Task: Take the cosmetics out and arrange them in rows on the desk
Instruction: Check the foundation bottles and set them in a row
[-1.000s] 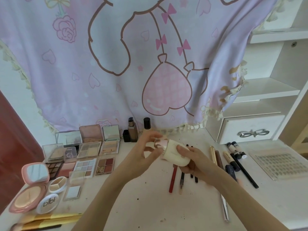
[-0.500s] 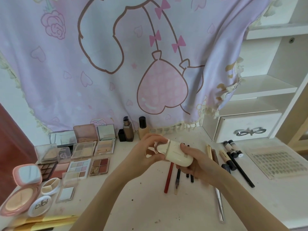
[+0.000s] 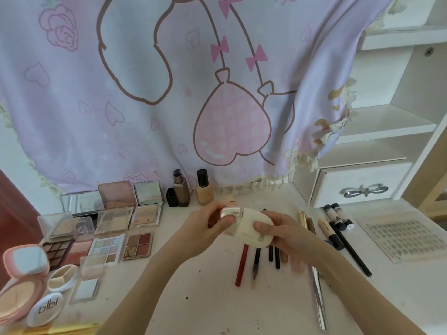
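Observation:
A cream bottle (image 3: 251,229) with a rose-gold cap (image 3: 229,212) is held tilted above the middle of the white desk (image 3: 208,296). My right hand (image 3: 284,234) grips its body. My left hand (image 3: 209,226) is closed around the cap end. Open eyeshadow palettes (image 3: 116,235) lie in rows at the left. Two foundation bottles (image 3: 192,191) stand at the back by the curtain. Several pencils (image 3: 256,264) lie under my hands, partly hidden.
A pink powder compact (image 3: 20,281) and round jars (image 3: 46,309) sit at the near left. Concealer tubes (image 3: 338,217), a long black pencil (image 3: 350,250) and a patterned sheet (image 3: 402,234) lie at the right. A white drawer unit (image 3: 358,184) and shelves stand behind them.
Both hands have kept hold of the cream bottle and lowered it slightly toward the desk. The view has tilted down a little.

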A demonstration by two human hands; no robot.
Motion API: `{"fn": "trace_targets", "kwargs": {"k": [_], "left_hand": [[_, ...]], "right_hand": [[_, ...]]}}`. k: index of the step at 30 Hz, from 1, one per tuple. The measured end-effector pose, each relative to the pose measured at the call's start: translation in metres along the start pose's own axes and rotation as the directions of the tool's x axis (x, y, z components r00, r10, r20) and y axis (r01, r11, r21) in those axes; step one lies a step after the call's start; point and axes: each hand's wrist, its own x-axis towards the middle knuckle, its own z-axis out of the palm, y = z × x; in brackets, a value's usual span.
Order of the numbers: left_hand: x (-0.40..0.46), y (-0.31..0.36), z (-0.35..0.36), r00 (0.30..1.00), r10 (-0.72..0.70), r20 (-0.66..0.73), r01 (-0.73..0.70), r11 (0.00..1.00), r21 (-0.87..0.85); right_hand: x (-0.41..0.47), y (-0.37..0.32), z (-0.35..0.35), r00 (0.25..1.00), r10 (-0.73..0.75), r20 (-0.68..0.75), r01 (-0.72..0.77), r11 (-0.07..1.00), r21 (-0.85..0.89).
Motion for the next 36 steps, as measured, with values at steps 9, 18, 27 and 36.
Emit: {"fn": "trace_targets", "kwargs": {"k": [9, 18, 27, 36], "left_hand": [[0.048, 0.0, 0.008, 0.949, -0.209, -0.235, 0.19, 0.977, -0.101], [0.13, -0.014, 0.064, 0.924, -0.361, -0.124, 0.346, 0.93, -0.126], [0.167, -0.025, 0.09, 0.891, -0.429, -0.151, 0.399, 0.897, -0.192], [0.175, -0.023, 0.104, 0.845, -0.511, -0.158, 0.463, 0.847, -0.262]], "right_hand": [[0.011, -0.008, -0.036, 0.937, -0.116, -0.331, 0.036, 0.971, -0.237], [0.075, 0.004, -0.065, 0.756, -0.239, -0.609, -0.034, 0.915, -0.401], [0.098, 0.008, -0.076, 0.705, -0.238, -0.668, -0.149, 0.871, -0.468], [0.103, 0.011, -0.079, 0.73, -0.256, -0.634, -0.219, 0.791, -0.571]]}}
